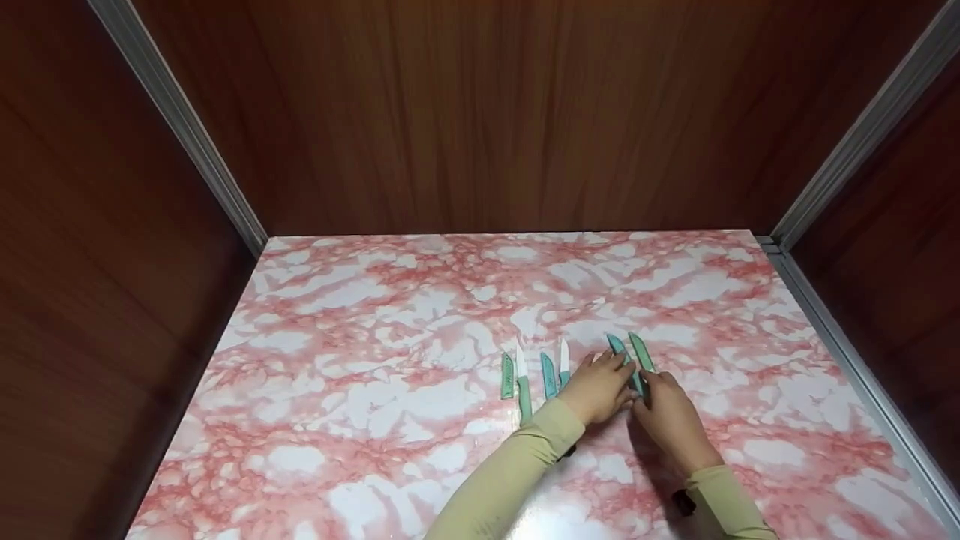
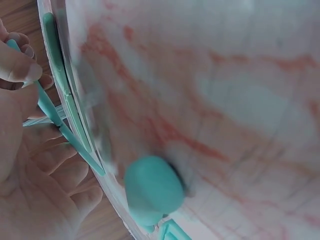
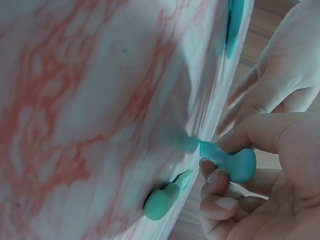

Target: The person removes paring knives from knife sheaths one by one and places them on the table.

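Tabletop [image 1: 360,367], red-and-white marbled; brown wood-grain panels [image 1: 465,120] on three sides. Lying left to right: green sheath [image 1: 508,376], bare green-handled knife [image 1: 523,387], turquoise sheath [image 1: 549,375], bare turquoise-handled knife [image 1: 564,367]. Both white blades point away from the person.

Green sheathed knife [image 1: 640,350] lies on the tabletop just right of the held piece, its near end partly behind the right hand [image 1: 669,409]. In the head view the left hand [image 1: 599,390] covers the near part of the bare turquoise-handled knife and the middle of the held piece.

Held piece: turquoise sheathed knife [image 1: 616,344], right of the loose row, between the hands. Sheath tip points away and slightly left; handle nearer the person, raised, so the long axis slopes down toward the tip. Right hand pinches the handle, thumb against fingers. Left hand close beside, fingers extended and a little apart; cannot tell whether they touch the sheath.
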Demonstrator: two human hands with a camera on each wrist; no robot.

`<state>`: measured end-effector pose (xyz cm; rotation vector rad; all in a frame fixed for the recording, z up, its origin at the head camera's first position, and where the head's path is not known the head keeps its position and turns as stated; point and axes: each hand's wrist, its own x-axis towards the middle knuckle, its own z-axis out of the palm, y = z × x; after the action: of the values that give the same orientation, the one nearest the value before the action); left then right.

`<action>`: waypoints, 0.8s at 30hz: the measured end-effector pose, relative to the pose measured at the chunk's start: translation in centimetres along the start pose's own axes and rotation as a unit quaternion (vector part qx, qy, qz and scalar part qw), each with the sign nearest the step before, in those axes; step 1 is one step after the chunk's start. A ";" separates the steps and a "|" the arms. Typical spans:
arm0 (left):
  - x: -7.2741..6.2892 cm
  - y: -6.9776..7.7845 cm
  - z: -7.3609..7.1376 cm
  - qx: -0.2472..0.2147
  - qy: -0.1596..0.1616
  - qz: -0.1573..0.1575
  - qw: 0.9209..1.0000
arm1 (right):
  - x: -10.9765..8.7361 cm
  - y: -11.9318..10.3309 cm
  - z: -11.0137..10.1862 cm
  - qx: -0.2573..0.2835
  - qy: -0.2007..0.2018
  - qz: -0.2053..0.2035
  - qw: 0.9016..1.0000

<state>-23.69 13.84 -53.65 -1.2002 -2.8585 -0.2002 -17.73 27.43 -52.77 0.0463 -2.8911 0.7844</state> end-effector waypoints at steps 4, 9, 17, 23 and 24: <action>-0.1 0.0 0.0 0.003 0.002 0.006 1.000 | 0.0 0.0 0.0 -0.002 0.005 -0.004 1.000; -0.2 -0.1 -0.1 0.003 0.004 0.009 1.000 | 0.1 0.0 0.1 -0.003 0.010 -0.006 1.000; -0.2 -0.1 -0.3 0.001 0.017 0.008 1.000 | -0.1 -0.2 0.6 0.004 0.021 -0.008 1.000; -0.3 -0.1 -0.6 0.003 0.031 0.010 0.999 | -0.3 -0.4 0.4 0.012 0.035 -0.017 0.999; -0.3 0.0 -0.6 0.002 0.033 0.011 0.999 | -0.4 -0.4 0.4 0.012 0.035 -0.019 0.999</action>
<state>-23.48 13.48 -53.04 -1.1996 -2.7884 -0.2299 -17.36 26.90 -52.93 0.0747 -2.8067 0.7991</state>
